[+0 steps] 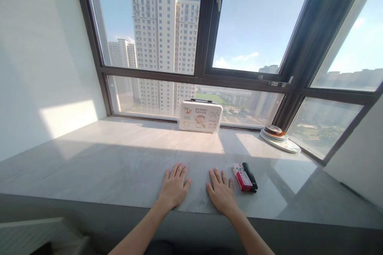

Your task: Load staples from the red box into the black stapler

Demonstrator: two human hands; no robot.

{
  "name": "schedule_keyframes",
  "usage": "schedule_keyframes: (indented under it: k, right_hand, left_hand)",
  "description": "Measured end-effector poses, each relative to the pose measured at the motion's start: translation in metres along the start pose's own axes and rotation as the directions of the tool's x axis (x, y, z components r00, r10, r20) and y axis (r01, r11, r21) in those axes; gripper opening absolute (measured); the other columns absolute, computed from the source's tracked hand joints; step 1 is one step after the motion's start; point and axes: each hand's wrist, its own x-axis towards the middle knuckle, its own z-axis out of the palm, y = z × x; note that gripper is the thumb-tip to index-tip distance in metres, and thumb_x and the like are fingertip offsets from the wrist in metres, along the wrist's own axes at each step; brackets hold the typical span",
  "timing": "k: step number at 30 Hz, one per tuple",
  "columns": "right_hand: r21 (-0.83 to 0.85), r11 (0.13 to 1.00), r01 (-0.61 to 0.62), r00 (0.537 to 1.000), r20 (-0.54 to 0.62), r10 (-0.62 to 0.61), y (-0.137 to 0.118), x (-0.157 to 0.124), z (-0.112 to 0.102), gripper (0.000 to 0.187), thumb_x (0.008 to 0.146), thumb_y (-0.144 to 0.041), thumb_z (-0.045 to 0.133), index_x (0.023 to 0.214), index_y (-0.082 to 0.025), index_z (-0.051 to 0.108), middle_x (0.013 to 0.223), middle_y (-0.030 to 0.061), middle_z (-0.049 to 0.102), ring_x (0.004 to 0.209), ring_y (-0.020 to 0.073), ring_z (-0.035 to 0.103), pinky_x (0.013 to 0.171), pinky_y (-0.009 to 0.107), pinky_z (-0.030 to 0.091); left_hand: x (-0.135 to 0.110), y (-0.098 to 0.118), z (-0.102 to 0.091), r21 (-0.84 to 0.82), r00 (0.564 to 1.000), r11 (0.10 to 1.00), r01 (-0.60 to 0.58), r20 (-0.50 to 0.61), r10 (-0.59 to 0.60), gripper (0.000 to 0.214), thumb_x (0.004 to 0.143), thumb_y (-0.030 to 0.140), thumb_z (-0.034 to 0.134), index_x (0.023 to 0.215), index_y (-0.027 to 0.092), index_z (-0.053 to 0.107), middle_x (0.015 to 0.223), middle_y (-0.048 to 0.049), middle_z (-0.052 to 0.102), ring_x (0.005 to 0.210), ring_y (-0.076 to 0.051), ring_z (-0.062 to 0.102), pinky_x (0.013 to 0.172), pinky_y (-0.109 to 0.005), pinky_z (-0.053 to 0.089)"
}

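Grey ledge (98,167) with our left hand (174,189) and right hand (221,193) flat upon it

At the middle of the ledge's back edge we see a white case (200,117), upright and closed, its black handle on top and its front printed with a cartoon figure, a palm tree and lettering; we cannot see inside. In the back right corner sits a stack of dishes (273,136), a broad pale one at the bottom, an orange-brown one higher up.

Our two hands lie palm down near the front edge, well apart from each other, fingers straight, slightly spread and gripping nothing, tips towards the back edge.

Just beyond our right hand's little finger, right of the ledge's middle and nearer the front edge than the back, lies a small box (244,182), red and white with printed panels, its contents hidden from us. Its long axis slants from back left to front right. Against its right side we find a slim black object (250,177), with its long axis slanting nearly the same way
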Motion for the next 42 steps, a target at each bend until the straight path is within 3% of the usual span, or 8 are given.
schedule_keyframes:
  k: [4,10,28,42]
  right_hand:
    - [-0.017,0.995,-0.093,0.995,0.027,0.094,-0.01,-0.002,0.0,0.066,0.098,-0.056,0.026,0.159,-0.031,0.025,0.167,0.0002,0.013,0.153,0.0363,-0.001,0.117,0.062,0.0]
    - [-0.03,0.99,-0.138,0.99,0.012,0.139,-0.019,-0.008,-0.004,0.067,0.098,-0.057,0.024,0.16,-0.031,0.023,0.168,0.0012,0.012,0.152,0.0367,-0.001,0.116,0.062,0.0]
    - [-0.038,0.988,-0.151,0.988,-0.013,0.151,-0.024,-0.006,-0.006,0.067,0.098,-0.056,0.025,0.16,-0.029,0.024,0.167,0.0044,0.015,0.152,0.0358,0.005,0.116,0.061,0.002]
    - [0.025,0.991,-0.135,0.987,-0.082,0.136,-0.022,-0.011,-0.007,0.062,0.098,-0.051,0.031,0.155,-0.028,0.038,0.163,0.005,0.029,0.151,0.0343,0.013,0.117,0.058,0.008]
  left_hand:
    - [-0.012,0.007,-0.006,-0.01,1.0,1.0,0.002,0.006,-0.002,0.063,0.099,0.054,0.027,0.157,0.029,0.029,0.166,-0.0039,0.023,0.153,-0.03,0.013,0.122,-0.055,0.005]
    - [-0.022,0.012,-0.01,-0.008,1.0,1.0,0.016,0.018,-0.016,0.064,0.099,0.055,0.029,0.158,0.03,0.029,0.166,-0.0044,0.024,0.154,-0.032,0.01,0.121,-0.057,0.004]
    - [-0.018,0.01,-0.01,-0.033,1.0,0.999,0.021,0.01,-0.021,0.064,0.098,0.058,0.028,0.155,0.031,0.034,0.165,-0.0044,0.026,0.153,-0.03,0.013,0.122,-0.056,0.005]
    - [-0.019,0.011,-0.012,-0.039,1.0,0.999,0.027,-0.004,-0.027,0.063,0.097,0.057,0.029,0.154,0.031,0.036,0.164,-0.0048,0.028,0.153,-0.029,0.017,0.122,-0.055,0.01]
